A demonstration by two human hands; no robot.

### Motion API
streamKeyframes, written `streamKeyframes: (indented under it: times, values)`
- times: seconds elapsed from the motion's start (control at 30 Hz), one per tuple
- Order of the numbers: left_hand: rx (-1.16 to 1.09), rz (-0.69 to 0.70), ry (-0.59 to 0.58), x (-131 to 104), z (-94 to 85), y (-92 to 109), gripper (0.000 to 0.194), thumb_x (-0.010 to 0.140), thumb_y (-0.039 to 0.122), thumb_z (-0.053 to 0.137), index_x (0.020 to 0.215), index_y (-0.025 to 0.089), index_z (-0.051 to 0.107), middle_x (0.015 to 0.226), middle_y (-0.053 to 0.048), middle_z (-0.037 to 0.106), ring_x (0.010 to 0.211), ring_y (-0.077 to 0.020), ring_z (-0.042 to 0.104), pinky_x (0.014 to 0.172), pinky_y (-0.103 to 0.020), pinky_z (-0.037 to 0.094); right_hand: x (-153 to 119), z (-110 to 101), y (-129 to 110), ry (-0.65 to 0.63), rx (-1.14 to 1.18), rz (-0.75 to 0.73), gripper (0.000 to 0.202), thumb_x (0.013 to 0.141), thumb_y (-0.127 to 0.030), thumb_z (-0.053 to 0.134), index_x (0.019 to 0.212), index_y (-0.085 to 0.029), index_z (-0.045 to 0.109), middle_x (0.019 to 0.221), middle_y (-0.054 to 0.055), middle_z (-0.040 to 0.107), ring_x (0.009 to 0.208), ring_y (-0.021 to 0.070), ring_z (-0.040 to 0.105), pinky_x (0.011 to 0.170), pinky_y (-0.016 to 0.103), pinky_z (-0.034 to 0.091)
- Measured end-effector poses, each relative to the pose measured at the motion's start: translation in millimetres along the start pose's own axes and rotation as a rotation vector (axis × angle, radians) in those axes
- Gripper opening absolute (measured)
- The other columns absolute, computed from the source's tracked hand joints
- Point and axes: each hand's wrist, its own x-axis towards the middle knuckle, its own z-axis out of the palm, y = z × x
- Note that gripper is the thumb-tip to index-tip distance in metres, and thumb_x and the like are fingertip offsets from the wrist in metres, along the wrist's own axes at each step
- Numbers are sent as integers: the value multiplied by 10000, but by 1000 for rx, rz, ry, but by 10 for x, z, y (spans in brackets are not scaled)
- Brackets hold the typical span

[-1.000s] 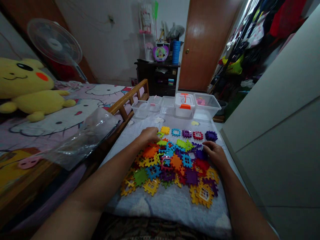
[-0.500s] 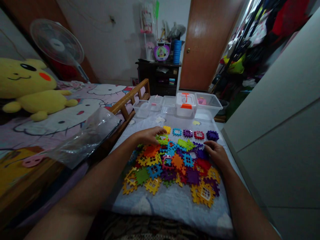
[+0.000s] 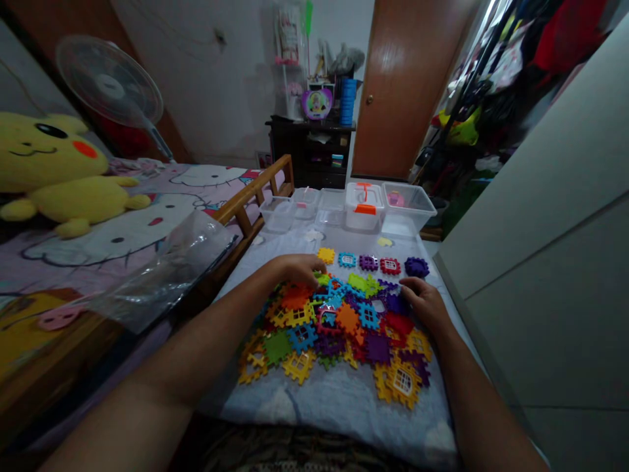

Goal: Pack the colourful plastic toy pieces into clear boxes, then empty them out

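Note:
A heap of plastic interlocking building pieces [image 3: 347, 319] in many colours lies on the cloth in front of me. My left hand [image 3: 303, 269] is at the heap's far left edge, fingers bent down and closed on a lime-green building piece [image 3: 322, 279] that they partly cover. At the far right edge, my right hand [image 3: 423, 300] rests beside the purple pieces [image 3: 397, 303], thumb and fingers slightly apart, with nothing visible in it. Beyond the heap runs a row: a yellow piece [image 3: 325, 255], a blue one [image 3: 346, 260], a purple one [image 3: 368, 263], a red one [image 3: 390, 266] and dark-blue pieces [image 3: 417, 267].
Clear plastic boxes stand along the far edge, including a lidded one with orange clips [image 3: 364, 208] and an open one [image 3: 415, 200] holding something pink. A wooden bed rail [image 3: 253, 190] with a clear plastic bag [image 3: 171, 275] borders the left. A pale cabinet [image 3: 550, 262] borders the right.
My left hand has lowered slightly, and its fingers have curled over the lime-green piece, covering more of it. My right hand has stayed in place.

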Motion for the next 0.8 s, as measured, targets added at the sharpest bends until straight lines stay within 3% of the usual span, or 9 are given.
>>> streamKeyframes:
  times: [0.23, 0.47, 0.57, 0.7, 0.8]
  values:
    - [-58, -132, -11, 90, -67, 15, 654, 605, 280, 764, 1238, 178, 632, 1273, -62, 674, 1050, -210, 632, 826, -232, 491, 3, 8, 24, -2, 18, 4, 396, 753, -505, 595, 952, -183, 715, 838, 73, 734, 758, 233, 658, 708, 356, 503]
    - [3, -52, -29, 123, -74, -17, 355, 652, 329, 714, 969, 169, 723, 914, -5, 735, 852, -196, 635, 720, -248, 466, -3, 3, 7, 2, 24, 19, 405, 746, -502, 609, 958, -176, 719, 852, 79, 738, 759, 235, 665, 718, 362, 516]
    - [-4, -56, 120, 90, -100, -140, 407, 656, 340, 713, 1030, 180, 706, 956, -11, 727, 869, -206, 639, 739, -256, 479, -10, -1, -6, 4, 27, 19, 386, 750, -494, 615, 951, -182, 721, 849, 75, 743, 749, 230, 665, 709, 356, 518]
    - [32, -147, 402, 71, -173, -452, 577, 622, 295, 726, 1174, 147, 645, 1184, -79, 672, 1062, -246, 623, 911, -281, 484, -13, 5, -13, 22, 26, -1, 373, 750, -493, 622, 934, -188, 729, 857, 73, 749, 746, 229, 664, 717, 359, 520]
    - [53, -255, 483, 124, -170, -669, 597, 624, 247, 701, 1204, 128, 623, 1239, -106, 635, 1110, -252, 613, 954, -279, 484, -13, 14, -7, 36, 36, -4, 377, 743, -496, 623, 928, -187, 732, 867, 77, 752, 749, 231, 666, 727, 363, 521]
